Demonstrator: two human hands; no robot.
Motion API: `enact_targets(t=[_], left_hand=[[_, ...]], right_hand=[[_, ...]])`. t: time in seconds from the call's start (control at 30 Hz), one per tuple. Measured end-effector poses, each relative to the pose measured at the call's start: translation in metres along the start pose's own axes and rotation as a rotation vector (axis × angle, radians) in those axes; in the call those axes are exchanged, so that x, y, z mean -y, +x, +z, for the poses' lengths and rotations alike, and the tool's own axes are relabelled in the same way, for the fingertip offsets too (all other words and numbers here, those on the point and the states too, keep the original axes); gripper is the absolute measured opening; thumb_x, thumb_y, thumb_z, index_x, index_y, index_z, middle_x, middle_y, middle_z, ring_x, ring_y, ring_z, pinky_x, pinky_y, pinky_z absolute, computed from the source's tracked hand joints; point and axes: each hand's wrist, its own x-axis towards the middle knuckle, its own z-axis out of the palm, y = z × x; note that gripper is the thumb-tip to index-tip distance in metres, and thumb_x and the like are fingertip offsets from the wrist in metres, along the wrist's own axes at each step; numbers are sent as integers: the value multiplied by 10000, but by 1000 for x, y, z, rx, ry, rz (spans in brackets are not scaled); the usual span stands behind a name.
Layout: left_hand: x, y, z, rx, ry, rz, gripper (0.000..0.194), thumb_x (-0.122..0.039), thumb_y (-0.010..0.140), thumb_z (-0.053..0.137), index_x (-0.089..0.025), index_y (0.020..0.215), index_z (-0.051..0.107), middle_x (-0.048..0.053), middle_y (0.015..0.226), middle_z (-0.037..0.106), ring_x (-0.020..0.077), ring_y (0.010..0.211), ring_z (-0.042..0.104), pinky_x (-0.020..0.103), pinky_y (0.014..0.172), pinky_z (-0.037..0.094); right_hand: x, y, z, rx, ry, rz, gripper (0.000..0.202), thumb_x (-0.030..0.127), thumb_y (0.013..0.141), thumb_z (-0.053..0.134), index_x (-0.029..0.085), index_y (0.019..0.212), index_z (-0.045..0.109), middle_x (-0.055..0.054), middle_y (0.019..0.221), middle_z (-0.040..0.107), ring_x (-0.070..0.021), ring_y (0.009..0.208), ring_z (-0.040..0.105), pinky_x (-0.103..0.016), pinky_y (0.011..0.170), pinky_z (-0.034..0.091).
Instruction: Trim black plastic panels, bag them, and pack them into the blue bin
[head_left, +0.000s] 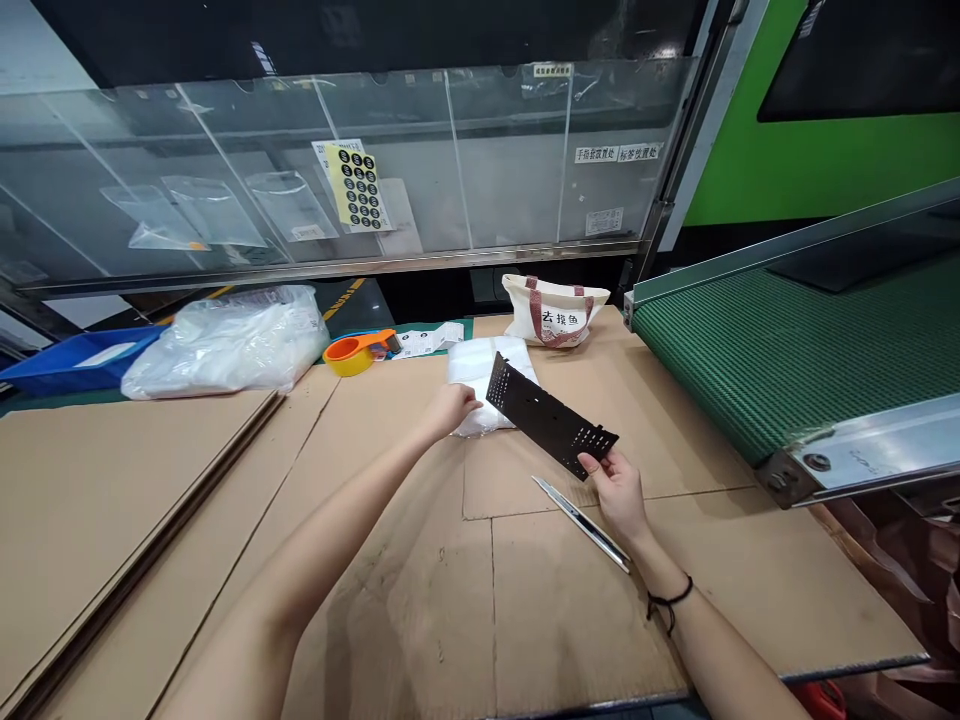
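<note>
My right hand (pixel 616 492) grips a black perforated panel (pixel 547 415) by its lower right corner, thumb on top. The panel is tilted and raised over the table, with slots and small holes near both ends. My left hand (pixel 452 410) is closed, fingers curled together, at the left edge of a stack of clear plastic bags (pixel 480 360). Whatever its fingertips pinch, if anything, is hidden. On the cardboard just below the panel lies a utility knife (pixel 581 523).
A green conveyor belt (pixel 810 330) with a metal frame borders the right side. Behind stand a cloth bag (pixel 555 312), an orange tape dispenser (pixel 360 352), a plastic-wrapped bundle (pixel 232 340) and a blue tray (pixel 75 362). Cardboard sheets (pixel 112 480) lie at left.
</note>
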Motion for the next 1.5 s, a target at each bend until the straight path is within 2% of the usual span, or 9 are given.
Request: enact_targets(t=[0.23,0.43,0.57,0.67,0.8,0.93,1.1,1.23,1.5], left_hand=[[1,-3,0,-39,-310,-97,138,-98,616,612,-195,524,581,33,600,604,196,627,545,295,629,393],[0,6,-13,-231,-682,-254,77,-201,730,534,-190,663,496,22,659,581,157,621,569,299,634,466],[-7,12,-26,-324,-885,-310,112,-204,774,453,-205,695,372,7,693,538,115,618,558,291,663,493],[-13,11,-28,-326,-908,-331,152,-154,724,454,-217,683,322,-49,604,410,86,500,425,246,567,434],[-17,-3,-27,-290,-812,-296,197,-95,603,522,-205,705,395,-63,618,390,89,526,365,211,508,314],[-17,-20,-35,-224,-704,-251,185,-201,667,582,-197,627,402,-59,576,377,95,540,359,219,499,263],[-23,-35,-43,25,-668,-231,357,-326,759,555,-207,502,338,-69,431,307,69,388,296,230,428,226],[-34,-41,-39,224,-661,-197,434,-351,751,580,-215,424,329,-43,348,343,89,322,372,230,378,282],[-44,-49,-37,326,-687,-86,432,-431,759,577,-197,454,379,-41,383,395,79,340,417,206,381,349]], right_hand=[[-1,-3,0,54,-85,-30,363,525,756,666,191,892,694,-66,886,748,-235,821,692,-316,722,549],[0,-3,-4,66,-161,-11,273,458,757,693,186,779,692,-37,730,718,-187,638,633,-246,575,477],[2,-3,-2,45,-111,30,316,487,741,702,184,831,700,-57,823,738,-208,721,659,-270,640,505],[3,-1,1,-5,-30,72,412,540,711,714,174,899,695,-83,912,741,-232,819,676,-314,726,531],[5,5,-1,-116,104,144,485,604,659,734,164,850,663,-82,831,736,-213,732,676,-317,666,543],[25,-4,-9,-143,257,216,524,626,638,744,186,909,660,-72,846,743,-195,659,678,-318,600,553],[50,-64,-7,79,648,676,362,421,579,869,192,818,723,-53,808,756,-195,690,707,-322,712,586],[46,-112,-2,143,776,866,318,316,627,866,189,890,740,-61,884,761,-205,790,726,-323,763,595],[33,-125,-5,-130,935,886,306,322,627,868,273,904,749,-3,1017,749,-167,924,719,-237,777,608]])
